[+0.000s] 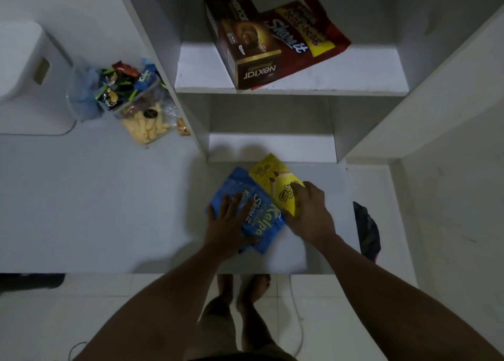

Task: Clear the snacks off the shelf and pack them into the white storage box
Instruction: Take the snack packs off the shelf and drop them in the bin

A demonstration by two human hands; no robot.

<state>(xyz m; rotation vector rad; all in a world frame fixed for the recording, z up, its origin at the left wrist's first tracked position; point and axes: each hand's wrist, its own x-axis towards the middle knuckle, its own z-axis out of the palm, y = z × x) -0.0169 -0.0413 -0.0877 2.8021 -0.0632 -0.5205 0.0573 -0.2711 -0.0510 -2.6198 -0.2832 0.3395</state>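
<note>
- Left hand [229, 224]: fingers [231, 203] straight and spread, lying flat on the blue packet [261, 218]. They press it and are not wrapped round it.
- Right hand [309, 213]: fingers [297, 190] curled over the near end of the yellow packet [270, 176], clamped on it.
- Both packets lie on the white counter [109, 210], side by side with long edges meeting. Cannot tell which overlaps.
- Further out: brown box [245, 46] and red bag [308, 30] sit overlapping on the shelf [354, 79], not yet cleared.
- Far left: white storage box [21, 68], well apart from both hands, with a clear tub [131, 101] of snacks just beside it.
- Judgement: the step looks like gathering the two packets for carrying.
- To do it well, hook the left fingers under the blue packet's edge before lifting, since the film looks slippery. Lay both flat in the box, leaving room for the brown box.
</note>
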